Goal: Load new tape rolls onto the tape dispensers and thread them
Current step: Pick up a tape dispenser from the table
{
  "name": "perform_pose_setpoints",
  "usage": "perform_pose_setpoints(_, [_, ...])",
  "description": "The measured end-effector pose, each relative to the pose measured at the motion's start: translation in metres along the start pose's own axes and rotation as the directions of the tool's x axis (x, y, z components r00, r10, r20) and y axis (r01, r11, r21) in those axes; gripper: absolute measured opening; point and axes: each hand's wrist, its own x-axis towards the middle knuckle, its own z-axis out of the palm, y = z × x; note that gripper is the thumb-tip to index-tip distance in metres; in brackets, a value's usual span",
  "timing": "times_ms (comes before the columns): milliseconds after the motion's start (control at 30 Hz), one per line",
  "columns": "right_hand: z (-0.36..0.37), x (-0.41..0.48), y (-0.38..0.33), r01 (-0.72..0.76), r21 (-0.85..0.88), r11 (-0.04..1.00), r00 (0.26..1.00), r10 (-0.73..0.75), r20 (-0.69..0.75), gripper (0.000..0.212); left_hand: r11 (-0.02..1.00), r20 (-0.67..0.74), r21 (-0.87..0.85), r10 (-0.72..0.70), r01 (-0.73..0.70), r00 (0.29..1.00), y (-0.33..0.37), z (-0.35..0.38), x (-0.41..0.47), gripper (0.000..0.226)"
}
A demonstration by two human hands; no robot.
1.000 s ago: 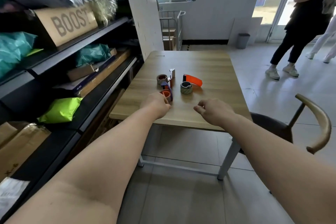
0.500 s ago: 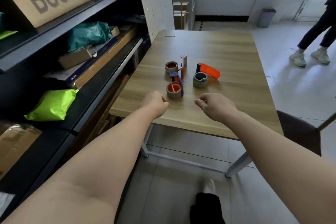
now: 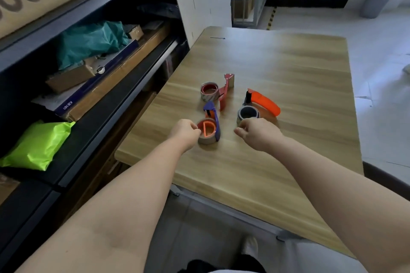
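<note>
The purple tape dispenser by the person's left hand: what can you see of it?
The purple tape dispenser looks like plastic: a curved handle with a black piece near its far end. It lies on the wooden table, its handle pointing away from the person. At its near end an orange D-shaped hub sits inside a grey-brown tape roll. Whether the tape is threaded cannot be told. The left hand, fingers curled, is at the roll's left rim; a grip is not clear.

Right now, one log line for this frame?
left hand: curled beside purple dispenser's roll, hold unclear | right hand: curled at grey roll, hold unclear | red dispenser: untouched
</note>
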Motion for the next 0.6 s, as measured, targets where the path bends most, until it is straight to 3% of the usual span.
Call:
perform_pose_setpoints(167, [0.007,0.048,-0.005,-0.008,0.018,1.0,0.987,0.005,0.163,0.044,0.992,-0.008,-0.028,-0.121,0.12,0.993,-0.004,0.003,0.037,0.042])
perform_pose_setpoints(367, [0.029,0.099,-0.025,-0.092,0.145,0.985,0.971,0.056,0.234,0.063,0.987,0.017,0.066,-0.15,0.149,0.988,-0.013,0.002,0.085,0.036])
perform_pose_setpoints(600, [0.051,0.141,-0.041,-0.26,0.22,0.94,0.945,0.2,0.26,0.064,0.974,0.091,0.193,-0.139,0.12,0.986,-0.021,0.008,0.128,0.035])
